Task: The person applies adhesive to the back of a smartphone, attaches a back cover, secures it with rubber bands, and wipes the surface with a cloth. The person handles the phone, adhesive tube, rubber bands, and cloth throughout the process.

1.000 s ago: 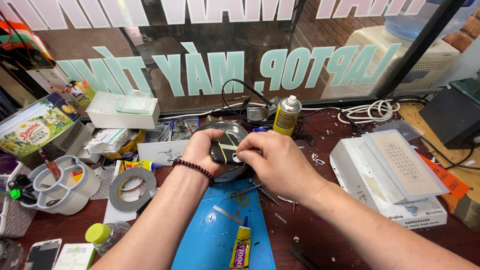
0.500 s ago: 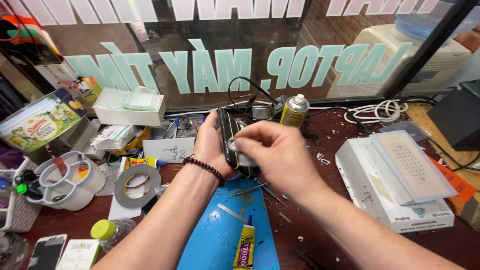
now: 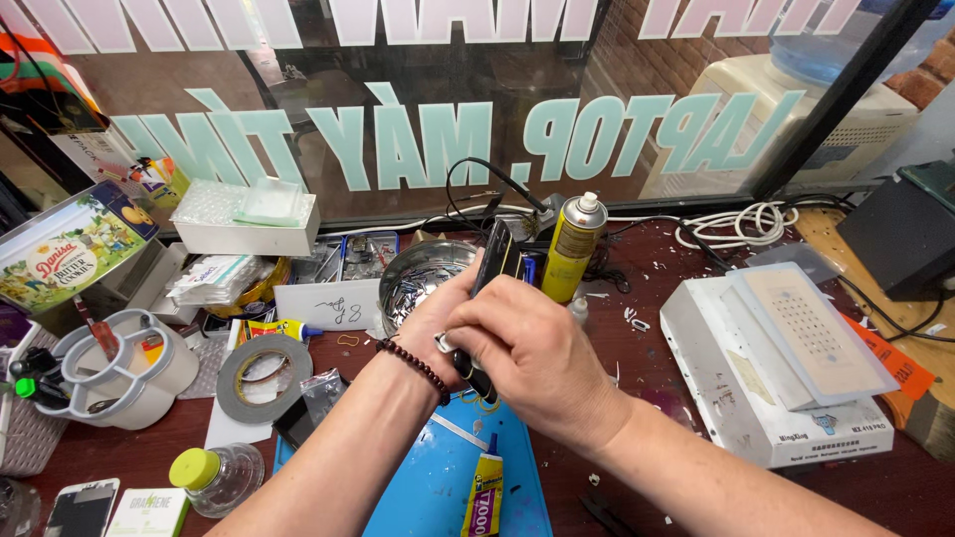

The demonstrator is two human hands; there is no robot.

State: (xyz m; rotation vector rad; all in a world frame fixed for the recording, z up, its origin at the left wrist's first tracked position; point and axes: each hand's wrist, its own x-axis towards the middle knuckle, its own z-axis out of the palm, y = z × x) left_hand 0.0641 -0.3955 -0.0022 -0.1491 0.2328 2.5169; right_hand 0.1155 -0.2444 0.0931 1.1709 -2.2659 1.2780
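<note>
Tilted upright now, phone point(image 3: 494, 261) edge-on between both hands' fingers point(image 3: 477, 323).

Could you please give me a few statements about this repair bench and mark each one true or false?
1. Both hands hold the dark phone on edge above the blue mat. True.
2. The left hand wears a dark bead bracelet at the wrist. True.
3. The yellow spray can lies on its side. False: it stands upright behind the hands.
4. The roll of grey tape sits on the white machine. False: it lies left of the hands.
5. The right hand covers the phone's lower part. True.
</note>
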